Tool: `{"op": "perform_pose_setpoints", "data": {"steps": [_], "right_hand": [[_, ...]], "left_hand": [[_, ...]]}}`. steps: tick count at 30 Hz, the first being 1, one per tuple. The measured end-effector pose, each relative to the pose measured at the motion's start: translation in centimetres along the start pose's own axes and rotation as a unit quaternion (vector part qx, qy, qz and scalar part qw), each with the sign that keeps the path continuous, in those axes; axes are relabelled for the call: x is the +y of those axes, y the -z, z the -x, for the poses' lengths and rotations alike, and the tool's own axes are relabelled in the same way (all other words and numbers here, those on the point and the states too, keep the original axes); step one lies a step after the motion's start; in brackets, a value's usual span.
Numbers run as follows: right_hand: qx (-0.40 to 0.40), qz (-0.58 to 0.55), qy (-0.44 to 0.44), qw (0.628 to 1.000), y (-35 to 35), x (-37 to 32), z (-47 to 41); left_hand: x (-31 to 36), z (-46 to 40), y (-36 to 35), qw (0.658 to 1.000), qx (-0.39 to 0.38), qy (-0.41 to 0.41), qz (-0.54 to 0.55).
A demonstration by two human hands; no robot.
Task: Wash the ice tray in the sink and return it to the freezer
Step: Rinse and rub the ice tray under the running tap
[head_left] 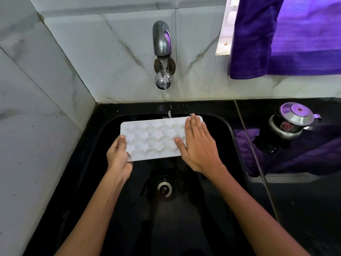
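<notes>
Rinsing looks to be the step in hand: the white ice tray (156, 138) is held at the middle of the frame over the black sink (227, 130), its star-shaped cups facing up. The left hand (119, 156) grips its lower-left corner, thumb curled over the top edge and fingers hidden beneath. The right hand (197, 143) lies flat on the tray's right end with straight fingers, holding nothing, its fingertips at the far edge. Water falls from the wall tap (162, 54) above and strikes near the tray's far edge, just left of those fingertips. To do this well, I judge the tray should come further under the stream so water reaches the cups, with the flat hand rubbing across them row by row while the left keeps a firm hold, then a tilt toward the drain (164, 189) to empty them. The cups look pale; whether they hold water cannot be told. The sink basin appears wet, with no standing water visible. On the dark table at the right stands a small lidded metal pot (293, 120), contents hidden, below a purple curtain (295, 37) in the upper right.
</notes>
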State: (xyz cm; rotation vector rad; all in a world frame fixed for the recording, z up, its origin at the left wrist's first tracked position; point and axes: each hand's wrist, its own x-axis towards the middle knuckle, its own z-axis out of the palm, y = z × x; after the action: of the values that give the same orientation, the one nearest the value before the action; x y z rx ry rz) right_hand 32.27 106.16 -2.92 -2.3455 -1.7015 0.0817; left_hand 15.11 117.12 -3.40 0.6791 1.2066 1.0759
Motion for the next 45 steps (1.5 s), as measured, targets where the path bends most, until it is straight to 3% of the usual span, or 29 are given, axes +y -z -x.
{"op": "perform_pose_setpoints", "data": {"steps": [2, 9, 20, 29, 32, 38, 45], "right_hand": [[-0.001, -0.006, 0.002, 1.000, 0.2, -0.4, -0.6], [-0.022, -0.009, 0.147, 0.989, 0.3, -2.5, 0.3], [0.009, 0.023, -0.003, 1.000, 1.7, 1.9, -1.8], [-0.045, 0.003, 0.143, 0.989, 0.5, -1.5, -0.6], [-0.030, -0.003, 0.122, 0.992, 0.4, -0.4, 0.1], [-0.018, -0.021, -0.009, 1.000, 0.5, 1.6, -2.2], [-0.030, -0.004, 0.122, 0.992, -0.7, -1.9, -1.7]], "left_hand": [[-0.5, 0.2, -0.3, 1.000, -0.007, 0.009, 0.005], [-0.6, 0.5, -1.5, 1.000, -0.007, 0.005, 0.030], [-0.2, 0.1, -1.9, 0.999, -0.023, 0.012, 0.031], [-0.5, 0.1, -2.8, 0.999, -0.002, 0.003, 0.042], [-0.1, -0.8, -1.9, 0.999, 0.013, 0.011, 0.040], [-1.2, -0.1, -1.8, 0.999, -0.009, 0.029, 0.025], [-2.3, 0.8, -3.7, 0.997, -0.037, 0.045, 0.048]]}}
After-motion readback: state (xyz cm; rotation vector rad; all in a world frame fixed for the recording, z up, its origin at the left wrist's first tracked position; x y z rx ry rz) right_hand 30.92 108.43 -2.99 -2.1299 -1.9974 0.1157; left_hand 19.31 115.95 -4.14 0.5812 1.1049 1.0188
